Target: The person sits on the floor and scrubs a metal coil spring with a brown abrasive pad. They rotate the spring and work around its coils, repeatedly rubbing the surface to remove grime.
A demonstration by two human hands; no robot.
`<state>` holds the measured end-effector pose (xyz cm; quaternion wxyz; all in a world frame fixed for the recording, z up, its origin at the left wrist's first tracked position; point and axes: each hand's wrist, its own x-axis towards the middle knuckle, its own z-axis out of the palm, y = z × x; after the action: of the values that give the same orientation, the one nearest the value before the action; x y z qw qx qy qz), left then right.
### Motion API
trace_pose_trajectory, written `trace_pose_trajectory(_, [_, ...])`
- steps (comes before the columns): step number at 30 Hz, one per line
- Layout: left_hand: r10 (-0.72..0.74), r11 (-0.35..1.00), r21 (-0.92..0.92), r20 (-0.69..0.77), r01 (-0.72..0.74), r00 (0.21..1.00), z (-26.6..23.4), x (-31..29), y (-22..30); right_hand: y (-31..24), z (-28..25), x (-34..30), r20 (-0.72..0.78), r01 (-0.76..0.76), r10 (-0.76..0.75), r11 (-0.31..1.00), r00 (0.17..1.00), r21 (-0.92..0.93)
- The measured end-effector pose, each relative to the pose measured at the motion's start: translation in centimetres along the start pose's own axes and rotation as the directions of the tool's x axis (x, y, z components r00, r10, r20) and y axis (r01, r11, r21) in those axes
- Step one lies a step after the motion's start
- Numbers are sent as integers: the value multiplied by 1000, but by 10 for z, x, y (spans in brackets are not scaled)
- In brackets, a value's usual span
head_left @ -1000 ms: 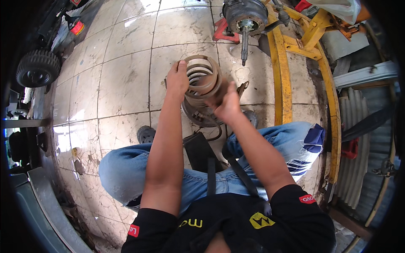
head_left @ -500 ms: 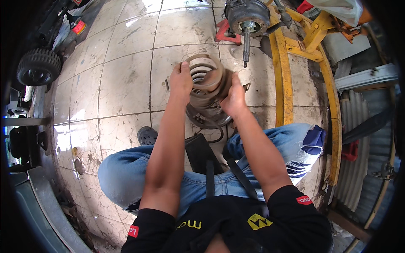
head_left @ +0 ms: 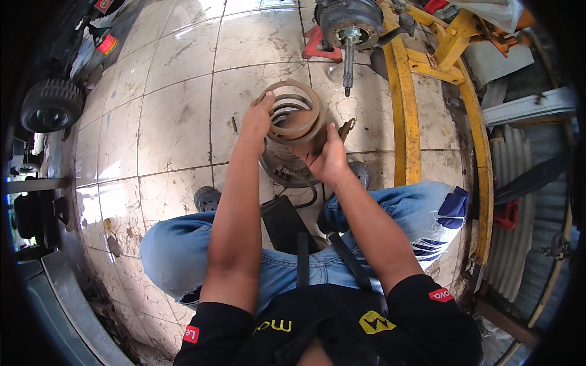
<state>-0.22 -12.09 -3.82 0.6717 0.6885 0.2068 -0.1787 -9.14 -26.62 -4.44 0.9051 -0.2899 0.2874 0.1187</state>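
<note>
Left hand (head_left: 256, 120) is clamped on the coil spring (head_left: 317, 111) at ten o'clock; right hand (head_left: 331, 160), at four, I cannot tell; spring is not yet released.

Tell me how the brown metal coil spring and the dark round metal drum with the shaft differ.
The brown metal coil spring is open rings with gaps; the dark round metal drum is a closed-looking body with a protruding shaft. The spring is brown, the drum near black. The left hand grips the spring; the drum is apart, untouched. Both look round in outline.
</note>
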Motion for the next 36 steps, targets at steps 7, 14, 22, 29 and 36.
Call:
trace_pose_trajectory(7, [23,998,-52,-91,-28,996,3,8,-9,6,-9,22,-80,89,-88,996,993,12])
trace_pose_trajectory(14, [6,997,-77,-93,-13,996,3,4,-3,-6,-10,23,-82,141,-135,988,987,60])
trace_pose_trajectory(22, [-13,998,-69,-108,6,994,-3,-2,5,-8,-14,20,-121,191,-233,939,965,-286])
trace_pose_trajectory(29, [17,997,-71,-97,-24,995,-1,-1,7,-66,13,-20,35,21,-412,-40,910,-999])
trace_pose_trajectory(36, [31,991,-134,6,-30,1000,1,8,-1,-4,-13,-2,687,228,-311,-786,657,-574])
